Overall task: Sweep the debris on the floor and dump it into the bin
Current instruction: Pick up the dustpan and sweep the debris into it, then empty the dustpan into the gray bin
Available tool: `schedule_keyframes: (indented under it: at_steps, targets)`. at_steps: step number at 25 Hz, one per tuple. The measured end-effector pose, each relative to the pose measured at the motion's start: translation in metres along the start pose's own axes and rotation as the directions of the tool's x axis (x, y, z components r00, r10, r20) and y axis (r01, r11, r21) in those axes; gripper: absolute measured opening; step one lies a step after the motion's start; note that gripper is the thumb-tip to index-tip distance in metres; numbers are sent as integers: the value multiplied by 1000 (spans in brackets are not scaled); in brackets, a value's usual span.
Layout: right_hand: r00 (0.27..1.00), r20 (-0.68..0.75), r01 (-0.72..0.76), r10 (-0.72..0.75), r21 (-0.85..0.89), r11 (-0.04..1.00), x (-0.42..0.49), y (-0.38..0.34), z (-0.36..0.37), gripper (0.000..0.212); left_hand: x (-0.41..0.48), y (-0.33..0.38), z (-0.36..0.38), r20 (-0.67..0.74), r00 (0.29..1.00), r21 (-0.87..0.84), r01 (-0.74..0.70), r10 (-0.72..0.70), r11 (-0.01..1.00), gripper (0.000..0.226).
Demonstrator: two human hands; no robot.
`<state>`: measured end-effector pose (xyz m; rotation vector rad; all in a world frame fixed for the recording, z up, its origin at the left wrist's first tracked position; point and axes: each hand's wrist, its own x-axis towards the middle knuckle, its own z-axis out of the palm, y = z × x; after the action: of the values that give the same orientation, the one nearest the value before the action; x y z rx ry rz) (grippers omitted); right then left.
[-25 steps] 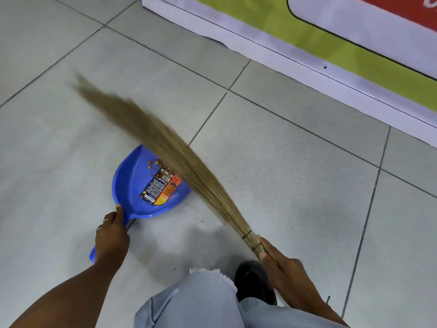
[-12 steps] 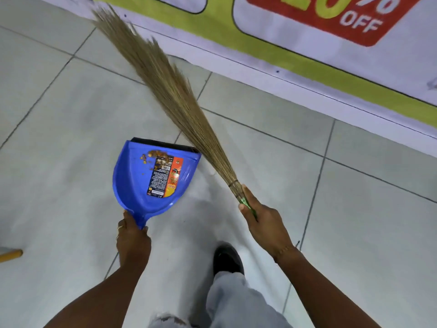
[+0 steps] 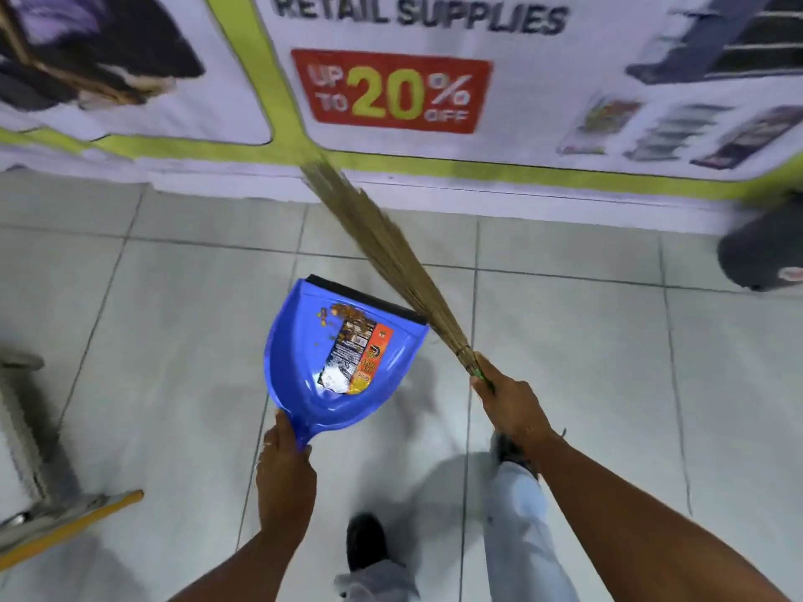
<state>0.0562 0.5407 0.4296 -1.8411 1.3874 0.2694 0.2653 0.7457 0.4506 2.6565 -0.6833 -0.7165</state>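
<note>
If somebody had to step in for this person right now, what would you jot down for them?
Left hand: shut on the blue dustpan handle, pan held up off the floor.
Right hand: shut on the broom handle, bristles raised toward the banner.
Done: brown debris sits in the pan near its black lip.
Left: dump it. A dark round object at far right may be the bin; too blurred to tell.

The dark round object [image 3: 764, 249] at the right edge was cut off and blurred. The left hand [image 3: 284, 475] hid the dustpan [image 3: 304, 367] handle. The label [image 3: 354, 358] text was too small to read.
</note>
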Motion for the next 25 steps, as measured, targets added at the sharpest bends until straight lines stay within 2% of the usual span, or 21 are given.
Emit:
schedule_keyframes:
  at_steps: [3, 7, 13, 17, 25]
  targets:
    - [997, -1, -80, 80, -28, 996, -21, 49, -77, 48, -31, 94, 9, 27, 994, -1, -108, 108, 994, 63]
    - [985, -31, -169, 167, -73, 983, -34, 133, -182, 46, -60, 228, 65, 45, 969, -26, -244, 245, 969, 63]
    - [939, -78, -341, 334, -90, 936, -32, 240, -281, 45, -86, 396, 155, 142, 930, -22, -340, 340, 940, 63]
    - [921, -71, -388, 383, -82, 918, -16, 301, -327, 42, -82, 492, 207, 230, 856, -4, -476, 464, 880, 61]
    - [934, -17, -354, 357, -166, 920, 64, 387, -430, 41, -41, 665, 284, 369, 787, 27, -541, 494, 841, 61]
